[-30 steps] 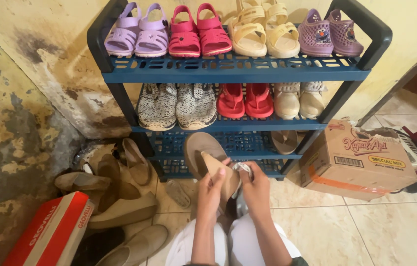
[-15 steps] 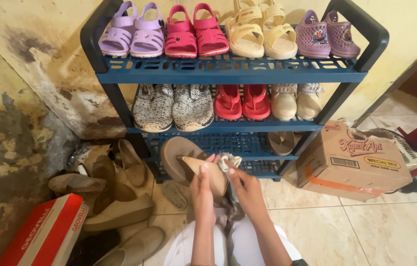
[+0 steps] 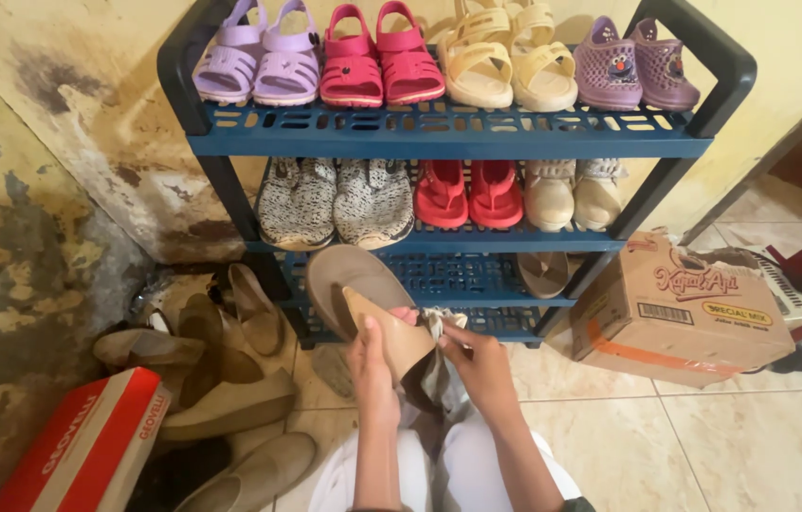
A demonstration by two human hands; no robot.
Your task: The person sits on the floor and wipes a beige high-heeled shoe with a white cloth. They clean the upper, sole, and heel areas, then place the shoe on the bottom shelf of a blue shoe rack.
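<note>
My left hand (image 3: 370,365) grips a tan wedge-heeled shoe (image 3: 363,299) by its heel, sole turned up toward me, in front of the lower shelves. My right hand (image 3: 479,365) pinches a small grey cloth (image 3: 437,327) pressed against the side of the shoe's heel; more of the cloth hangs down between my hands. Both hands are above my white-trousered knees.
A blue shoe rack (image 3: 448,133) holds children's sandals on top, knitted shoes, red sandals and beige shoes below, one brown sandal (image 3: 543,273) lower down. Beige shoes (image 3: 221,360) lie piled on the floor at left beside a red shoebox (image 3: 88,446). A cardboard box (image 3: 681,313) stands at right.
The shoe has tilted and shifted slightly left and up in my left hand. My right hand with the cloth has slid along the heel while rubbing it.
</note>
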